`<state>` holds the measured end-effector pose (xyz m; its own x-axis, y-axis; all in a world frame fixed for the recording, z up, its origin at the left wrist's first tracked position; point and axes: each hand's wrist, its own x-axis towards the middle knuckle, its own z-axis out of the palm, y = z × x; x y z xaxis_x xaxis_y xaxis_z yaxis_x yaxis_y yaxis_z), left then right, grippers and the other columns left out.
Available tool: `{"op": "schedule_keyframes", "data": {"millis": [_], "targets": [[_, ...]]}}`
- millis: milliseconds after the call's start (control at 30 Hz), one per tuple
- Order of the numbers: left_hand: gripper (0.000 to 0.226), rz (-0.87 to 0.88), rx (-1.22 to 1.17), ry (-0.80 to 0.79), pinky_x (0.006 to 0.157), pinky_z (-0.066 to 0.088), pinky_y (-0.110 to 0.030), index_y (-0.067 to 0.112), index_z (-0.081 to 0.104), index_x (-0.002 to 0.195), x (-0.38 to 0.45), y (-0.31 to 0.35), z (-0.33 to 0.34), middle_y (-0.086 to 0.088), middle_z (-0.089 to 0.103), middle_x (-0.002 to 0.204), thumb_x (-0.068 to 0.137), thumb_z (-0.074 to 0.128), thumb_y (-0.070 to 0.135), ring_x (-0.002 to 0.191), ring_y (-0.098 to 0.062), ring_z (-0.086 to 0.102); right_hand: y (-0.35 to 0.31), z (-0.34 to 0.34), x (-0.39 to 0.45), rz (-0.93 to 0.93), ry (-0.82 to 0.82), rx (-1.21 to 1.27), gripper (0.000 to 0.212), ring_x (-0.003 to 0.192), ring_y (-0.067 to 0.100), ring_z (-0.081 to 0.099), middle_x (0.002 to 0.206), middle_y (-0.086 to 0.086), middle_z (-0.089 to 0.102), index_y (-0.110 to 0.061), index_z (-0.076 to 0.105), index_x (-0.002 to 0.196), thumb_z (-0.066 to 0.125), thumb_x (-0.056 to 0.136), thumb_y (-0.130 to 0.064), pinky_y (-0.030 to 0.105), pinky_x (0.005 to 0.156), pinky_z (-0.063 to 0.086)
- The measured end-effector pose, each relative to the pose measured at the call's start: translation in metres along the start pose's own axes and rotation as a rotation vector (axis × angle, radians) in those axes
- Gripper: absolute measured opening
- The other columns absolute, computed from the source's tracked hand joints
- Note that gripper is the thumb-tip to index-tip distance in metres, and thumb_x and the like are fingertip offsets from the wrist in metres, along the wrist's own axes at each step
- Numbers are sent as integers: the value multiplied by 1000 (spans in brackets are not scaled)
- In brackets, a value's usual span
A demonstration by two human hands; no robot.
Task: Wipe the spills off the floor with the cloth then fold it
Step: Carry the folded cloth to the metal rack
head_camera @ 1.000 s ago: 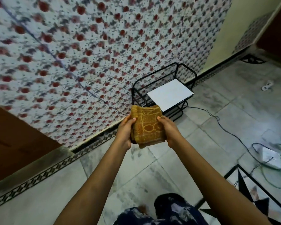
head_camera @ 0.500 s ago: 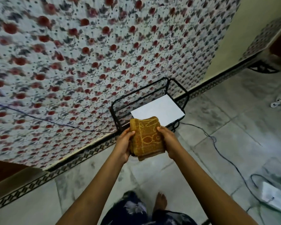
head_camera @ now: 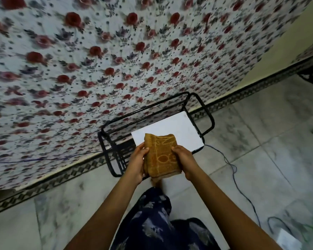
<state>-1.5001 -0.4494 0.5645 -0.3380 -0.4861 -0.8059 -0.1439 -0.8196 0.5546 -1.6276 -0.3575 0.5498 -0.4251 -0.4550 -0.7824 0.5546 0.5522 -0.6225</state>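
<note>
The folded cloth (head_camera: 161, 156) is gripped at its left edge by the left hand (head_camera: 136, 163) and at its right edge by the right hand (head_camera: 183, 159), fingers clenched on it, above the floor (head_camera: 260, 159) before a black rack (head_camera: 116, 141)

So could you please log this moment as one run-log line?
stage: cloth folded | cloth: held in both hands | left hand: grip on left edge | right hand: grip on right edge | below: black rack

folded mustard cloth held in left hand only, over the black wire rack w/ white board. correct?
Not quite: the head view shows both hands on the folded mustard cloth, left hand and right hand gripping opposite sides. It is in front of the black wire rack with the white board.
</note>
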Motion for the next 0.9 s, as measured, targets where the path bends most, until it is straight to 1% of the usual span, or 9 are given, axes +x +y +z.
{"op": "schedule_keyframes", "data": {"millis": [133, 333, 400, 500, 600, 700, 767, 833, 900], "targets": [[24, -4, 32, 58, 65, 50, -34, 28, 56, 113, 62, 11, 24, -5, 62, 109, 96, 46, 15, 90, -21, 61, -24, -6, 62, 66, 17, -47, 19, 91, 21, 59, 112, 10, 62, -16, 59, 110, 49, 94, -20, 26, 64, 47], [37, -64, 66, 172, 62, 52, -33, 31, 55, 124, 186, -4, 48, -7, 61, 119, 97, 40, 11, 97, -24, 60, -25, -15, 191, 49, 30, -202, 24, 84, 14, 56, 110, 8, 61, -12, 58, 116, 52, 94, -14, 21, 64, 44], [34, -51, 46, 214, 59, 52, -31, 31, 54, 122, 227, -14, 53, -8, 62, 117, 98, 40, 12, 93, -22, 62, -17, -18, 236, 9, -19, -272, 28, 87, 12, 57, 113, 8, 60, -11, 55, 121, 53, 93, -11, 21, 67, 47], [33, -53, -1, 284, 58, 52, -31, 33, 55, 117, 284, -35, 55, -12, 63, 118, 97, 41, 10, 93, -27, 63, -5, -20, 298, -11, -42, -384, 38, 107, 26, 56, 123, 13, 57, -13, 51, 129, 53, 91, -8, 36, 88, 49], [37, -41, -17, 348, 59, 52, -30, 29, 55, 121, 321, -52, 57, -13, 63, 115, 95, 40, 6, 89, -25, 63, 9, -22, 340, -58, -54, -462, 37, 106, 23, 54, 122, 11, 57, -11, 51, 129, 53, 92, -8, 32, 88, 45], [34, -5, 35, 393, 44, 48, -24, 22, 55, 120, 338, -63, 56, -12, 63, 110, 95, 39, 6, 83, -25, 62, 19, -23, 361, -124, -89, -632, 37, 110, 26, 55, 122, 11, 60, -11, 52, 128, 55, 91, -13, 35, 95, 44], [32, 44, 126, 419, 39, 49, -31, 17, 52, 125, 342, -72, 55, -14, 62, 113, 95, 41, 10, 82, -26, 61, 26, -24, 368, -168, -90, -723, 37, 112, 28, 56, 120, 12, 61, -9, 53, 126, 58, 89, -15, 36, 98, 43], [30, 70, 242, 469, 64, 57, -45, 19, 51, 125, 345, -78, 57, -11, 61, 117, 95, 47, 18, 95, -28, 62, 27, -23, 368, -193, -68, -744, 37, 112, 28, 56, 119, 11, 62, -8, 54, 124, 60, 89, -17, 34, 96, 43], [32, 51, 292, 548, 86, 54, -48, 19, 53, 124, 344, -76, 60, -7, 60, 120, 93, 54, 20, 104, -29, 60, 21, -22, 365, -177, -42, -768, 38, 112, 27, 56, 120, 11, 60, -9, 53, 124, 60, 88, -20, 33, 94, 43]]}}
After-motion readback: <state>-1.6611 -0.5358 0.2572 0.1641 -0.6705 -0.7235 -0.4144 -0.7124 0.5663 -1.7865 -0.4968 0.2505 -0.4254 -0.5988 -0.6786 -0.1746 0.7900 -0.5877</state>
